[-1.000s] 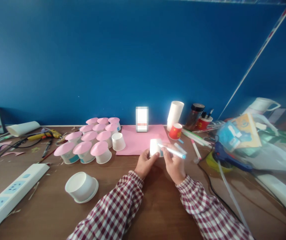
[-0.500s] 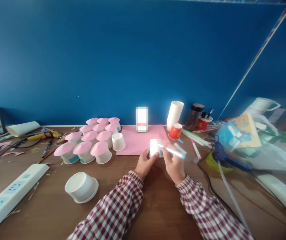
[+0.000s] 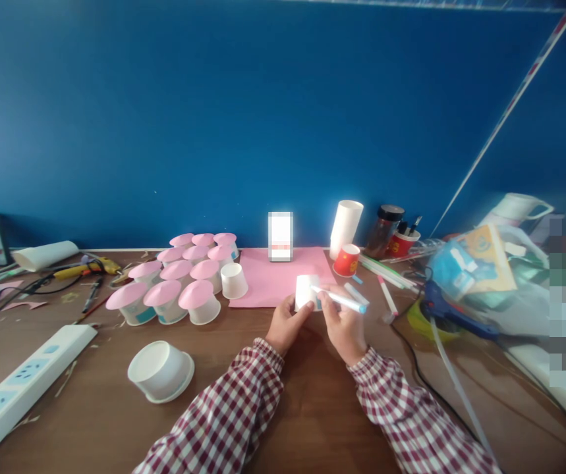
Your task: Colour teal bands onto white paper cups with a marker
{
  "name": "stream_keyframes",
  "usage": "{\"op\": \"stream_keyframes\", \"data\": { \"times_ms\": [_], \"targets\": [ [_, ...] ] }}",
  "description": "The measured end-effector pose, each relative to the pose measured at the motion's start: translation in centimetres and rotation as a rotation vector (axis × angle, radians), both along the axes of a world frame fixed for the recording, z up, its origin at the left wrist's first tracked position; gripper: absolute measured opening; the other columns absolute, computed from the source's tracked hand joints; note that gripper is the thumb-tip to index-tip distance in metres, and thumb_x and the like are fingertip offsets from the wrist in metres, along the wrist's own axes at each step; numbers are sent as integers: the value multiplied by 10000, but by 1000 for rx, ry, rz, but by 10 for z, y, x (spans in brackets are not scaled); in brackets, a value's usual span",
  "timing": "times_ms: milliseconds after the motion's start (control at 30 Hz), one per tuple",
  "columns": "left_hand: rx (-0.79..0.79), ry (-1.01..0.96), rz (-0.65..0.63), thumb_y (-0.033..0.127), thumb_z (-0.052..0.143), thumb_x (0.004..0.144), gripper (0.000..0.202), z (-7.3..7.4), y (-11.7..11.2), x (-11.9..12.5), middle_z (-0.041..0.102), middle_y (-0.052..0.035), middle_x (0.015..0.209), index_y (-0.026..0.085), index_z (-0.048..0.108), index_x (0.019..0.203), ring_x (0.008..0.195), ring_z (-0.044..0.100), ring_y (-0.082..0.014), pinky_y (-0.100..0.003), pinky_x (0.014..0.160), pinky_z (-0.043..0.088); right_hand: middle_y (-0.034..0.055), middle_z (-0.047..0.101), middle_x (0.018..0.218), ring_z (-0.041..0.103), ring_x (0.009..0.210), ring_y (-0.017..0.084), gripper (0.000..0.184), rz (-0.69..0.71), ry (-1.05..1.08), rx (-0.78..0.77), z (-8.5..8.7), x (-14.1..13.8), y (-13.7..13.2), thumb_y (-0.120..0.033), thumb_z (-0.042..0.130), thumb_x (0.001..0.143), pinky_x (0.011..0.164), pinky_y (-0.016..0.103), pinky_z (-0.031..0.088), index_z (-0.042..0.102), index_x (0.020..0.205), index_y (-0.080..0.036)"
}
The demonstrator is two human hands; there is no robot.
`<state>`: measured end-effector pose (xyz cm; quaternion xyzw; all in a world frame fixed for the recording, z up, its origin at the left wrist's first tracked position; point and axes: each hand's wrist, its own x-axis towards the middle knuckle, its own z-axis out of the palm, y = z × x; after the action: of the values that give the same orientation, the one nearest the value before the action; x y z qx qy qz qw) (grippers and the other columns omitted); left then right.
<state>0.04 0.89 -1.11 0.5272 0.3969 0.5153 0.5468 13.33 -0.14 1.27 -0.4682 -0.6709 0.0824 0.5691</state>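
My left hand (image 3: 287,324) is closed around the lower left side of a small white paper cup (image 3: 304,289), which seems to stand upside down at the near edge of a pink sheet (image 3: 263,280). Pinched in my right hand (image 3: 346,329) is a white marker with a blue end (image 3: 344,300); its tip points left at the cup's side and seems to touch it. My right fingers partly hide the cup's right side. Left of the sheet stands another upturned white cup (image 3: 234,282), beside several cups with pink cone tops (image 3: 198,295).
A larger white paper bowl (image 3: 159,368) lies upturned near my left sleeve. At the left are a power strip (image 3: 20,382) and a yellow glue gun (image 3: 85,266). A red cup (image 3: 346,261), a white cup stack (image 3: 346,229), loose markers (image 3: 388,294) and a blue glue gun (image 3: 455,313) are to the right.
Both hands, the cup and the marker keep nearly the same place. A pixelated patch now covers part of the right edge of the view.
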Motion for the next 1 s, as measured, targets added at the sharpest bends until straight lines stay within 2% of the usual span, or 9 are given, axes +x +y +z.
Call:
{"op": "stream_keyframes", "data": {
  "times_ms": [467, 800, 1000],
  "targets": [
    [13, -17, 2, 457, 641, 769, 441, -1, 1, 0, 676, -89, 958, 109, 652, 1040, 855, 595, -203, -284, 747, 468, 85, 680, 853, 629, 764, 200, 223, 4, 5, -3, 0, -1, -1, -332, 484, 927, 650, 322, 538, 641, 915, -174],
    [8, -26, 7, 442, 631, 786, 417, -3, 1, 0, 678, -88, 963, 111, 649, 1039, 865, 602, -201, -289, 768, 471, 75, 669, 851, 630, 753, 192, 183, 33, 16, -30, 0, -1, -2, -305, 495, 924, 651, 307, 532, 626, 929, -177],
    [4, -42, -7, 449, 629, 787, 442, -2, 1, 0, 682, -104, 1023, 113, 645, 1074, 932, 612, -225, -308, 820, 474, 77, 676, 855, 627, 759, 192, 175, 18, 0, -13, 0, -1, -3, -290, 503, 918, 659, 310, 528, 631, 913, -172]
  ]
}}
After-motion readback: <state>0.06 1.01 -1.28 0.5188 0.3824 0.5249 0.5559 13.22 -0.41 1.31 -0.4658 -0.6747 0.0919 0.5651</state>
